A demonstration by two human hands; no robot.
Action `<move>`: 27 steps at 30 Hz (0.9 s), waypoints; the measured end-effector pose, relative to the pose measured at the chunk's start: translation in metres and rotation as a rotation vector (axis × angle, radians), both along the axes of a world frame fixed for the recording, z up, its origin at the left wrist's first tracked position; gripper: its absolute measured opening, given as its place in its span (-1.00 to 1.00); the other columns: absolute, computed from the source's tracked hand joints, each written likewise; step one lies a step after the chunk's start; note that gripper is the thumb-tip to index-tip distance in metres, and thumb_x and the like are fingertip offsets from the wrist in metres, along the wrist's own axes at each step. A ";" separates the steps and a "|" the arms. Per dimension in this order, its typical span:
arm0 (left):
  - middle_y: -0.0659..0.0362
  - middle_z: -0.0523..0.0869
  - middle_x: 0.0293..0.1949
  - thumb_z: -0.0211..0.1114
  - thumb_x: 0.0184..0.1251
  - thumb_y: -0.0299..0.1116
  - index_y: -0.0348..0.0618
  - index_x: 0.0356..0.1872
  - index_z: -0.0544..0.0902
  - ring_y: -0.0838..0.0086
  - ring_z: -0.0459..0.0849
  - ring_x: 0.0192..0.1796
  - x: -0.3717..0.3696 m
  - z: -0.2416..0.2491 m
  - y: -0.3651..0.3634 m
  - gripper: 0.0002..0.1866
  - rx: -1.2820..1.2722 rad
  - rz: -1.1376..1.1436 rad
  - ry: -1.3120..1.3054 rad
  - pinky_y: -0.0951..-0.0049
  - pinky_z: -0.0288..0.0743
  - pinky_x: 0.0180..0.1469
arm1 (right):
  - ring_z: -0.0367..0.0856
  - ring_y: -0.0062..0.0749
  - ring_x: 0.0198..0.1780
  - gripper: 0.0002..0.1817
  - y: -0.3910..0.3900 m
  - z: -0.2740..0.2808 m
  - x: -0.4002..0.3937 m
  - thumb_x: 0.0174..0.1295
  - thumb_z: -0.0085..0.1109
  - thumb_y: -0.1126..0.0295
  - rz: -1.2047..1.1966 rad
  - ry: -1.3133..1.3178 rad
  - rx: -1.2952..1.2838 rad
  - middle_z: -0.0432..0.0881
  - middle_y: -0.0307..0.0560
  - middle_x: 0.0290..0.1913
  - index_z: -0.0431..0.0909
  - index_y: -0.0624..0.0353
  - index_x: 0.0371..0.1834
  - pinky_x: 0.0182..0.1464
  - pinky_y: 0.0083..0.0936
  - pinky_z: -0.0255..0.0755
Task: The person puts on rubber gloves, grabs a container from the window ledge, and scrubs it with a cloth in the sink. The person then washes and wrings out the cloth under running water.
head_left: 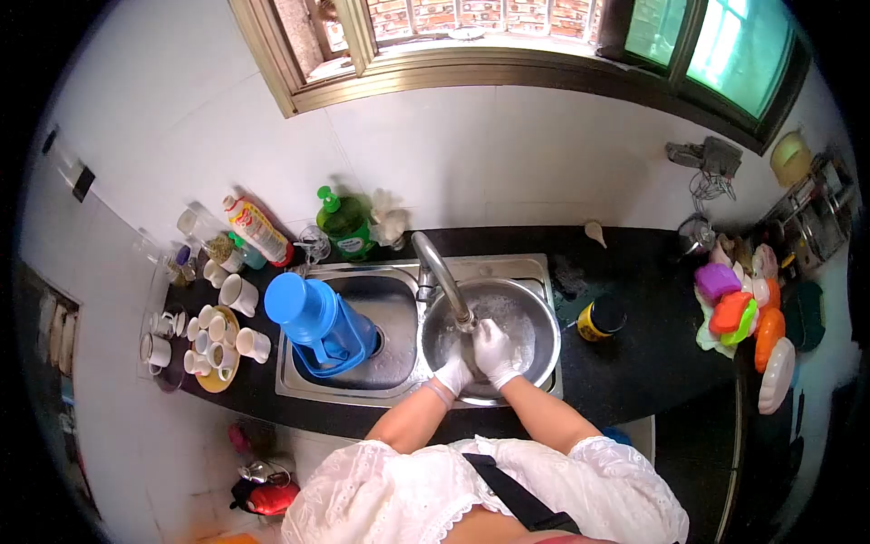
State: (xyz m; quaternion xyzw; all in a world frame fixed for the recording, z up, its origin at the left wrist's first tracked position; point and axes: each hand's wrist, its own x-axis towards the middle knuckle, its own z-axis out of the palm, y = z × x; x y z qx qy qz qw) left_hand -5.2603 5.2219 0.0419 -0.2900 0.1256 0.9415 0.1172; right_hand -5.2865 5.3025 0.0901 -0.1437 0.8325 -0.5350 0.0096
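Observation:
Both my hands wear white gloves and meet under the tap [439,272], over a round metal basin [547,337] in the right sink bowl. My right hand [494,354] is bent with its fingers curled, close to the tap's mouth. Lower and to its left is my left hand [455,370], its fingers mostly hidden beside the right one. Whatever lies between the hands is too small or covered to make out. Water and some foam show in the basin. A blue thermos [317,317] stands in the left sink bowl [399,308].
Green soap bottle [346,227] and red-white bottle [258,231] stand behind the left bowl. White cups [238,295] and a yellow tray [217,383] of small cups are at left. A black-yellow jar [601,319] is right of the basin; colourful moulds [732,313] lie further right.

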 end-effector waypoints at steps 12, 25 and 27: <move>0.02 0.51 0.11 0.18 0.31 -0.20 -0.34 0.38 0.09 0.40 0.58 -0.11 0.036 0.075 -0.016 -0.27 -0.958 -0.017 -0.254 0.44 0.48 -0.25 | 0.52 0.12 0.06 -0.57 0.048 -0.033 -0.048 0.33 -0.14 0.12 0.020 -0.179 0.791 0.55 0.24 0.01 0.51 0.26 -0.03 0.08 -0.06 0.41; 0.06 0.45 0.26 -0.05 0.30 0.27 0.06 0.26 0.38 0.07 0.39 0.29 0.024 -0.027 -0.030 -0.34 -0.015 -0.216 0.105 -0.26 0.14 0.25 | 0.54 -0.51 -0.25 -0.78 0.050 0.057 -0.011 -0.01 0.17 0.62 0.627 -1.041 -0.781 0.52 -0.25 -0.34 0.42 0.10 -0.31 -0.17 -0.56 0.41; 0.07 0.52 0.20 0.01 0.30 0.21 0.00 0.22 0.44 0.20 0.43 0.27 0.025 -0.033 -0.024 -0.38 -0.253 -0.226 0.426 0.07 0.24 0.32 | 0.59 -0.27 -0.08 -0.69 0.049 0.035 -0.016 0.05 0.07 0.61 0.638 -1.117 -1.070 0.56 -0.07 -0.18 0.42 0.15 -0.10 0.03 -0.29 0.49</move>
